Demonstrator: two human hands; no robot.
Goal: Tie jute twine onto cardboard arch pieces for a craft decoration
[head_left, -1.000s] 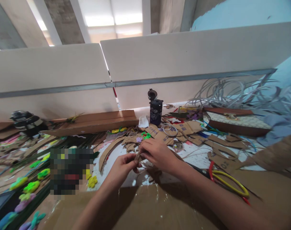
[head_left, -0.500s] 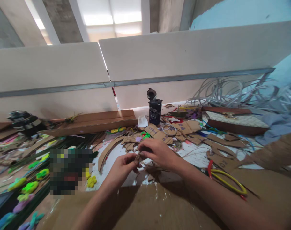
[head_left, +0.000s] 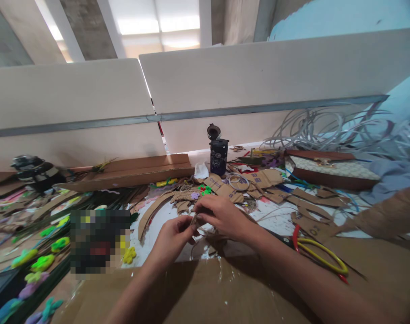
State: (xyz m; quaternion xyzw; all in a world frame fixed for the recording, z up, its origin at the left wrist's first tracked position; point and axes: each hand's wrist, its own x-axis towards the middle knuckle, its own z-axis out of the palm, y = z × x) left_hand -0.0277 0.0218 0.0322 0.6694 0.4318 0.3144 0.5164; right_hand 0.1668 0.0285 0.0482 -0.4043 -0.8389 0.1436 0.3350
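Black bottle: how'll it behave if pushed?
Pushed high, the black bottle could tip: it stands upright, taller than wide. Once down, it may roll, given its roundish body. Any contents might spill: its lid is open.

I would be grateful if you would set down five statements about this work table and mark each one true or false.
1. The lid of the dark bottle is raised. True.
2. The handbag stands left of the bottle. False: the handbag is to the right of it.
3. The left hand and right hand meet at a small brown piece. True.
4. The right hand grips the tool with red and yellow handles. False: the tool lies beside the right forearm.
5. A yellow flower lies to the left of the left hand. True.
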